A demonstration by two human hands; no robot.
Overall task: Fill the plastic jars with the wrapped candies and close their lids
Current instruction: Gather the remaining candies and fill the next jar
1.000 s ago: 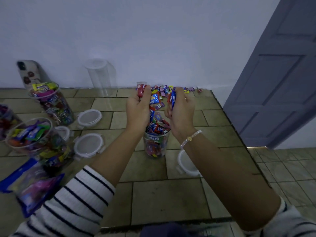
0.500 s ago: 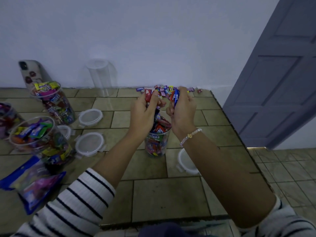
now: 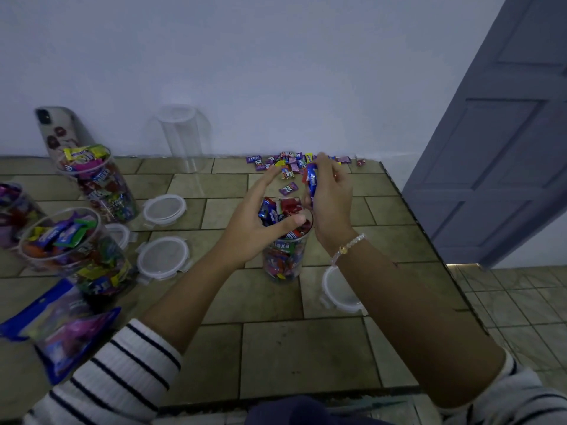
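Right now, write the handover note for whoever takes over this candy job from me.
Left hand: open, spread over the mouth of the middle jar, thumb across its rim.
Right hand: pinches a blue candy just above that jar.
Things: loose candies by the wall; filled jars at left, standing open; empty jar at the wall; loose lids beside the left jars; one more lid partly under the right forearm.
Done: middle jar about full.
Left: drop the blue candy in, fill the empty jar, put lids on the open jars.
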